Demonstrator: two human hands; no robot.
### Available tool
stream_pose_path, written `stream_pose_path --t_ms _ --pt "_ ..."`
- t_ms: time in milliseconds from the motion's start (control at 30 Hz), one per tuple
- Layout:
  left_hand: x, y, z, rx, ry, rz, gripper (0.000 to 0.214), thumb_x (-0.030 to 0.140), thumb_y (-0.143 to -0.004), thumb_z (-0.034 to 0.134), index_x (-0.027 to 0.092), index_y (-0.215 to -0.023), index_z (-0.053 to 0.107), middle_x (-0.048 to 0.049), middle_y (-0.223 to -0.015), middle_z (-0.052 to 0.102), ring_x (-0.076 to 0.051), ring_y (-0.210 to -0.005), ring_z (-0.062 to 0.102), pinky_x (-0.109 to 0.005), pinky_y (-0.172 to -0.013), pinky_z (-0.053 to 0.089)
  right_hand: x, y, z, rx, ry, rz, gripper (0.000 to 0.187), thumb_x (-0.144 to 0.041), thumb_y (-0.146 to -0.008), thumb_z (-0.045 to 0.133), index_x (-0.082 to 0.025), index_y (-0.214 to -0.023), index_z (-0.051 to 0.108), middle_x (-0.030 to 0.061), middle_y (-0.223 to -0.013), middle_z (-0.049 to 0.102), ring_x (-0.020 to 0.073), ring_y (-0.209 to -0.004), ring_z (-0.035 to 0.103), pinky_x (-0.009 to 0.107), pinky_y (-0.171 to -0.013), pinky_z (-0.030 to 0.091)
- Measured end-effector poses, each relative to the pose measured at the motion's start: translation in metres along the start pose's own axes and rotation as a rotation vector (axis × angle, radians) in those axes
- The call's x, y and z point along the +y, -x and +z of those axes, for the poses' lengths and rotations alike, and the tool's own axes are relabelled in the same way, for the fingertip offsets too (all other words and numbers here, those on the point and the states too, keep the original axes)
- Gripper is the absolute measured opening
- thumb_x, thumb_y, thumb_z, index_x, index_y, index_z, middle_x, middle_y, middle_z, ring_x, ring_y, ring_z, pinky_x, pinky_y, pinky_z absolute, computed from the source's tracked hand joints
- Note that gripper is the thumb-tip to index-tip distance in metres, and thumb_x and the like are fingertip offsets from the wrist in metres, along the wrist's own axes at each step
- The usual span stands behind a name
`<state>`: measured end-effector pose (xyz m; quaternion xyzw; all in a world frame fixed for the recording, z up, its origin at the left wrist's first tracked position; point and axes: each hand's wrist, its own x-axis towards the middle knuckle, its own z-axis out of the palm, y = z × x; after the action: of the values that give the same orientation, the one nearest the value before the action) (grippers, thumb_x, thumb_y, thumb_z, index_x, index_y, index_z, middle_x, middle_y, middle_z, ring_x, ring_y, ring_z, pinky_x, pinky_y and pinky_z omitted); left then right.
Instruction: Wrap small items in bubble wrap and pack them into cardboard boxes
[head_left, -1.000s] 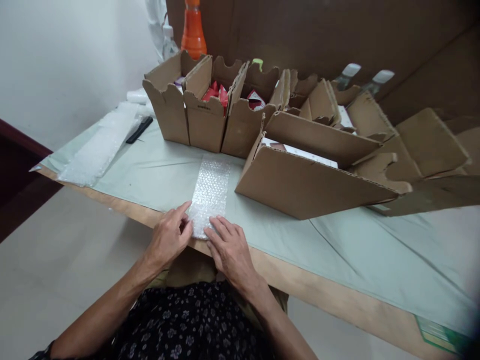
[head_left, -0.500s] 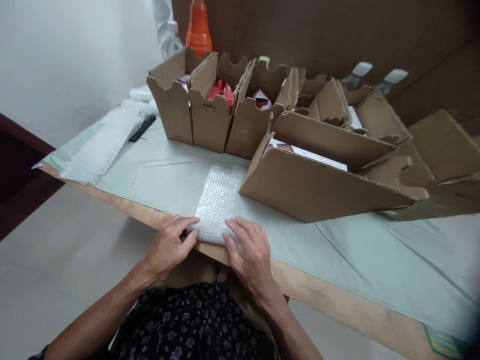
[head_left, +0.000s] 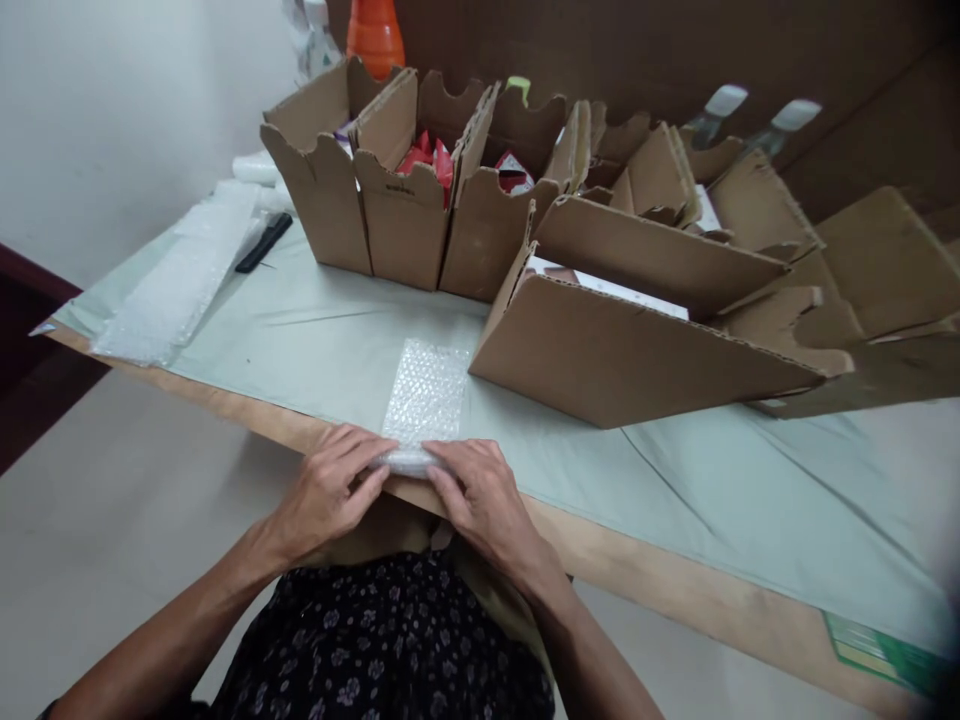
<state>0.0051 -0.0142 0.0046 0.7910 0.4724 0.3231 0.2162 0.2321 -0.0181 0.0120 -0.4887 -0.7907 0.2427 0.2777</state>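
A strip of bubble wrap (head_left: pixel 426 390) lies on the pale green cloth at the table's near edge. Its near end is folded or rolled into a thick flat bundle; whether something is inside cannot be made out. My left hand (head_left: pixel 337 482) grips the left end of this bundle, thumb in front and fingers on top. On the right end, my right hand (head_left: pixel 480 492) holds it the same way. The far part of the strip lies flat, pointing away from me.
Cardboard bins (head_left: pixel 405 225) holding red packets and boxes stand along the back. A larger cardboard holder (head_left: pixel 645 345) sits right of the wrap. More bubble wrap sheets (head_left: pixel 180 280) and a black cutter-like tool (head_left: pixel 264 243) lie left. An orange bottle (head_left: pixel 375 40) stands behind.
Both hands have turned the near end of the bubble wrap further over, and the flat part is shorter. My right hand has come closer to the left one. The view has shifted slightly.
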Motion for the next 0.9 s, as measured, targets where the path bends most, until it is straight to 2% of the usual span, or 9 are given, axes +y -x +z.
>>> stream_pose_path --t_ms 100,200,333,467,567,633,733,800,900 --pt "-0.006 -0.015 0.009 0.006 -0.014 -0.107 0.028 0.025 -0.097 0.057 0.022 -0.12 0.073 -0.0092 -0.101 0.074 -0.026 -0.094 0.067 -0.04 -0.09 0.052 0.002 0.001 0.002 0.153 0.143 -0.022 0.03 -0.025 -0.103 0.054 -0.023 -0.129 0.067 0.0117 -0.13 0.07 0.0281 -0.115 0.063 0.046 -0.096 0.049" --pt "-0.012 -0.027 0.016 0.038 -0.057 -0.139 0.031 0.027 -0.097 0.057 0.022 -0.123 0.072 -0.0107 -0.109 0.071 -0.027 -0.103 0.066 -0.042 -0.095 0.052 0.004 -0.002 0.006 0.116 0.281 -0.107 0.03 -0.021 -0.099 0.058 -0.02 -0.129 0.066 0.0145 -0.136 0.066 0.0314 -0.124 0.059 0.048 -0.099 0.046" --pt "-0.008 -0.019 0.009 0.092 -0.062 -0.02 0.031 0.029 -0.094 0.065 0.022 -0.124 0.07 -0.0124 -0.119 0.069 -0.03 -0.114 0.063 -0.045 -0.102 0.049 0.006 -0.006 0.005 0.055 0.252 -0.105 0.028 -0.015 -0.098 0.058 -0.019 -0.124 0.068 0.0116 -0.125 0.073 0.0284 -0.115 0.064 0.046 -0.096 0.047" --pt "-0.002 -0.002 0.002 0.02 -0.032 0.115 0.031 0.022 -0.096 0.063 0.021 -0.128 0.066 -0.0079 -0.104 0.073 -0.024 -0.098 0.066 -0.042 -0.092 0.051 0.002 0.001 -0.003 0.017 0.056 -0.037 0.024 -0.021 -0.103 0.056 -0.024 -0.122 0.07 0.0044 -0.109 0.078 0.0223 -0.101 0.069 0.042 -0.096 0.05" --pt "-0.005 -0.006 0.007 0.035 -0.096 0.104 0.025 0.022 -0.099 0.06 0.017 -0.123 0.066 -0.0064 -0.093 0.073 -0.022 -0.087 0.065 -0.04 -0.084 0.052 -0.001 0.009 -0.005 0.113 0.138 -0.036 0.026 -0.023 -0.103 0.054 -0.021 -0.125 0.067 0.0097 -0.122 0.074 0.0264 -0.112 0.066 0.045 -0.097 0.05" --pt "-0.009 -0.015 0.014 0.065 -0.178 0.066 0.023 0.025 -0.099 0.059 0.015 -0.119 0.068 -0.0087 -0.095 0.072 -0.024 -0.089 0.065 -0.042 -0.084 0.053 -0.003 0.01 -0.002 0.185 0.232 -0.068 0.028 -0.023 -0.102 0.055 -0.019 -0.127 0.066 0.0139 -0.132 0.069 0.0297 -0.119 0.062 0.048 -0.098 0.05" --pt "-0.011 -0.024 0.017 0.107 -0.217 -0.021 0.027 0.03 -0.1 0.057 0.014 -0.118 0.069 -0.0108 -0.098 0.07 -0.026 -0.091 0.064 -0.045 -0.085 0.055 -0.002 0.005 0.005 0.093 0.301 -0.131 0.03 -0.02 -0.098 0.059 -0.02 -0.127 0.066 0.0147 -0.136 0.067 0.0324 -0.124 0.06 0.051 -0.099 0.049" --pt "-0.006 -0.021 0.013 0.16 -0.129 -0.113 0.031 0.035 -0.1 0.057 0.014 -0.119 0.069 -0.0091 -0.095 0.069 -0.023 -0.087 0.064 -0.043 -0.083 0.056 0.003 -0.002 0.008 0.04 0.273 -0.13 0.03 -0.017 -0.098 0.058 -0.021 -0.125 0.067 0.0129 -0.131 0.071 0.0315 -0.12 0.063 0.05 -0.097 0.05" --pt "0.009 -0.004 0.002 0.234 0.16 -0.351 0.036 0.04 -0.098 0.059 0.016 -0.122 0.069 -0.0073 -0.097 0.071 -0.02 -0.084 0.067 -0.037 -0.08 0.058 0.011 -0.009 0.008 0.122 0.058 0.001 0.028 -0.018 -0.099 0.055 -0.023 -0.123 0.068 0.0086 -0.12 0.076 0.0267 -0.109 0.068 0.046 -0.096 0.053"
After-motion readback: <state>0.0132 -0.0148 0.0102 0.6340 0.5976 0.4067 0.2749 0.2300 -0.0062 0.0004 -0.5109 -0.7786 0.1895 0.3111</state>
